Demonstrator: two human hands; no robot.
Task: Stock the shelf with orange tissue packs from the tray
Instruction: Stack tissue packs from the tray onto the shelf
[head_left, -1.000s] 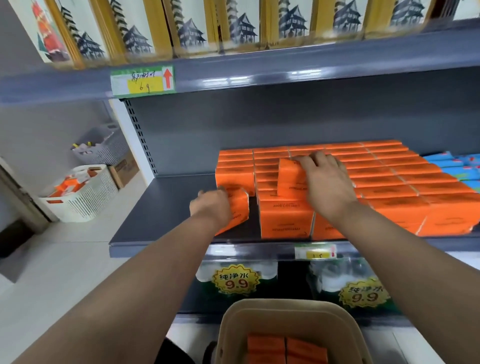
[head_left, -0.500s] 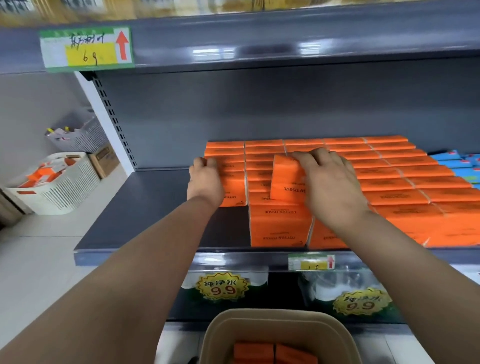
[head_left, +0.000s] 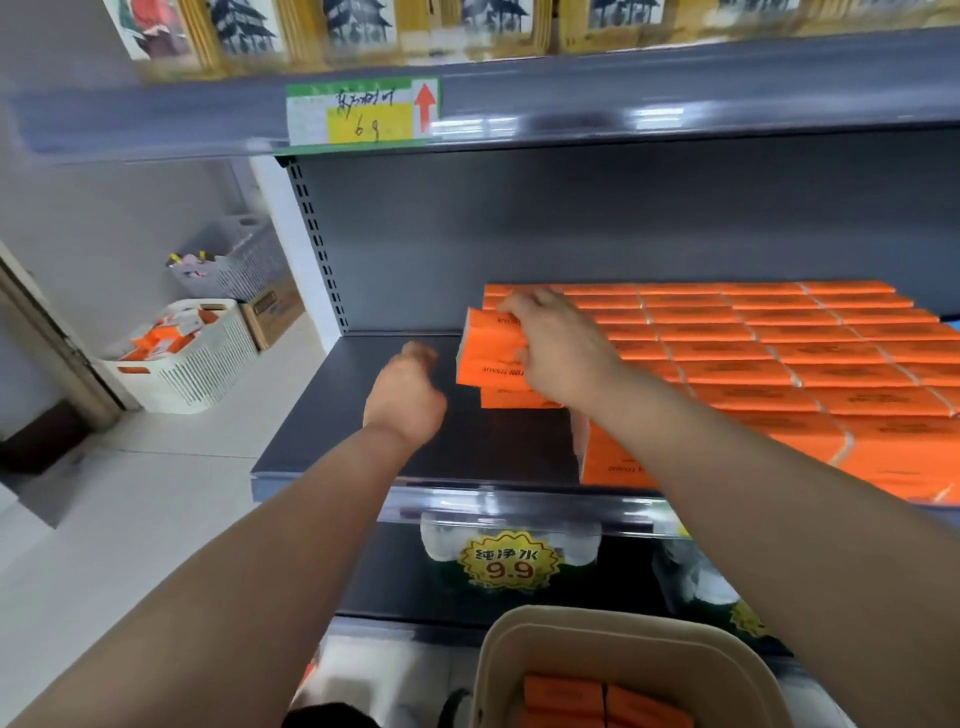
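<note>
The right hand (head_left: 558, 353) holds one orange plastic-wrapped tissue pack (head_left: 488, 345) — its grip pinches the pack's right end, with fingers curled over the top edge. The pack is tilted, printed face toward the camera, at the left front corner of the block of stacked orange tissue packs (head_left: 779, 353) that fills the right part of the dark grey metal shelf (head_left: 363, 441). It overlaps the pack beneath, but I cannot tell whether it rests on it.

The left hand (head_left: 405, 397) hangs over the left part of the shelf, just beside the held pack — its grip is loosely curled and holds nothing.

Low in view sits the beige rounded tray (head_left: 511, 654), with more orange packs (head_left: 602, 701) lying in it. A green-and-yellow price label (head_left: 363, 111) is fixed to the shelf edge above. On the floor to the left stands a white slatted basket (head_left: 192, 364).
</note>
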